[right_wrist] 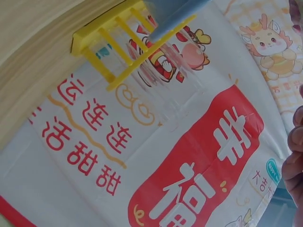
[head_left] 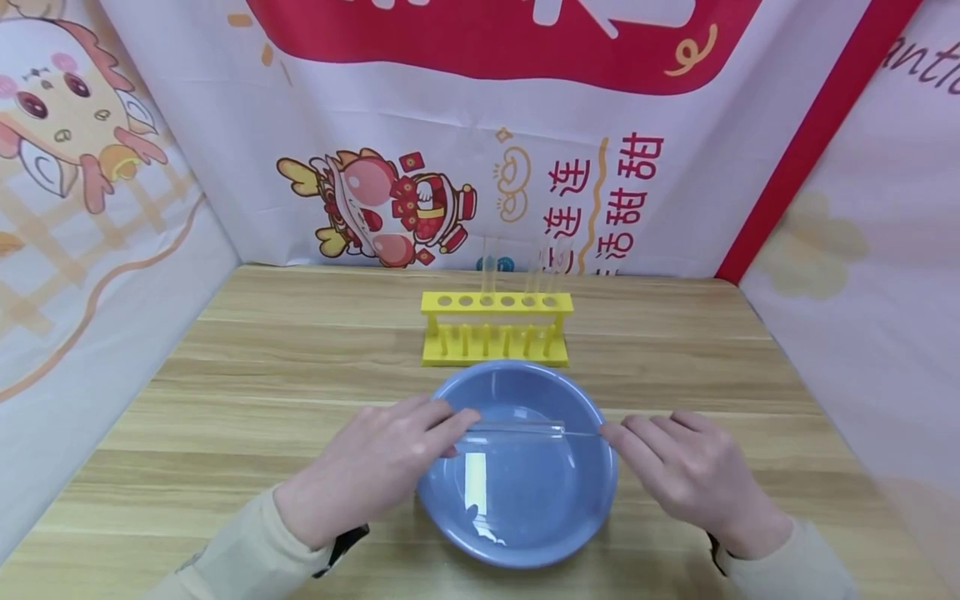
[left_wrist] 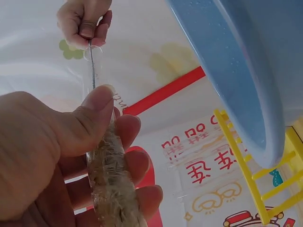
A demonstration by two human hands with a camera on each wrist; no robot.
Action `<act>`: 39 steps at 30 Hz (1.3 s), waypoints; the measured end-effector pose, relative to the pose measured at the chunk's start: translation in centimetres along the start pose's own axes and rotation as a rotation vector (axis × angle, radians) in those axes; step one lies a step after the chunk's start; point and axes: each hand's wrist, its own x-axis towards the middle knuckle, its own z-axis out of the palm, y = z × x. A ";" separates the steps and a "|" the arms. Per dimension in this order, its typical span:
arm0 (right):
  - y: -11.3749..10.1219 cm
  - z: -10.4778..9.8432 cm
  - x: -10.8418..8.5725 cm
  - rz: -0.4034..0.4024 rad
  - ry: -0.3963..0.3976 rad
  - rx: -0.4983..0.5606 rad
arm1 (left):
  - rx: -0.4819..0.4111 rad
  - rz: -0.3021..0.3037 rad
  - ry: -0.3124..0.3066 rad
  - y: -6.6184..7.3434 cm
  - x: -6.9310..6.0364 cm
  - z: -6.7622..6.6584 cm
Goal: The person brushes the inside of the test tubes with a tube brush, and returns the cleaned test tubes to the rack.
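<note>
My left hand point(head_left: 382, 458) grips a clear glass test tube point(head_left: 517, 428) that lies level above a blue basin point(head_left: 517, 552). Inside the tube is a test tube brush; its pale bristles point(left_wrist: 113, 182) fill the part within the left fingers in the left wrist view. The brush's twisted wire handle point(left_wrist: 92, 66) comes out of the tube's open mouth. Pinching the wire's end, my right hand point(head_left: 686, 467) is at the basin's right rim in the head view. In the right wrist view only some fingers point(right_wrist: 294, 142) show at the right edge; the brush is not visible there.
Behind the basin stands a yellow test tube rack point(head_left: 497, 302) with a few clear tubes point(head_left: 488, 271) upright in it. The basin appears to hold water, with bright reflections. A wood-grain table point(head_left: 300, 350) lies beneath, with printed cloth walls point(head_left: 360, 108) at the back and sides.
</note>
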 end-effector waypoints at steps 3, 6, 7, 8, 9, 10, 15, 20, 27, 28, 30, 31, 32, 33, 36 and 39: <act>0.2 0.0 -0.1 0.025 -0.013 0.014 | 0.000 -0.010 -0.006 -0.2 -0.1 0.0; 0.4 -0.1 0.0 0.055 -0.034 0.028 | 0.011 -0.006 0.010 -0.4 -0.3 0.1; 0.5 -0.2 0.0 0.065 -0.040 0.031 | 0.018 -0.005 0.014 -0.5 -0.3 0.1; 0.6 -0.3 0.1 0.075 -0.045 0.033 | 0.022 -0.006 0.014 -0.6 -0.3 0.1; 0.7 -0.3 0.1 0.083 -0.050 0.035 | 0.022 -0.008 0.012 -0.6 -0.3 0.1; 0.7 -0.4 0.2 0.088 -0.054 0.038 | 0.021 -0.011 0.007 -0.7 -0.3 0.0; 0.9 -1.1 0.2 0.117 -0.096 0.050 | 0.012 -0.026 -0.017 -0.8 -0.3 -0.2; 1.2 -1.5 -0.5 0.192 -0.172 0.080 | 0.027 -0.020 0.002 -1.1 -0.4 -0.3; 1.6 -1.9 -1.6 0.274 -0.228 0.127 | 0.037 -0.018 0.028 -1.5 -0.6 0.0; 1.6 -1.9 -1.7 0.281 -0.234 0.134 | 0.041 -0.012 0.036 -1.6 -0.6 0.0; 1.7 -2.1 -1.7 0.292 -0.243 0.141 | 0.047 -0.005 0.045 -1.7 -0.7 0.1; 1.8 -2.1 -1.8 0.295 -0.245 0.144 | 0.050 -0.001 0.047 -1.7 -0.7 0.1; 1.8 -2.2 -1.8 0.297 -0.245 0.145 | 0.050 -0.003 0.045 -1.8 -0.8 0.1; 1.8 -2.2 -1.9 0.300 -0.245 0.147 | 0.048 -0.007 0.039 -1.8 -0.8 0.1; 2.0 -2.2 -2.1 0.305 -0.246 0.145 | 0.040 -0.026 0.012 -1.9 -0.8 -0.1; 2.1 -2.3 -2.3 0.309 -0.252 0.148 | 0.036 -0.039 -0.005 -1.9 -0.9 -0.2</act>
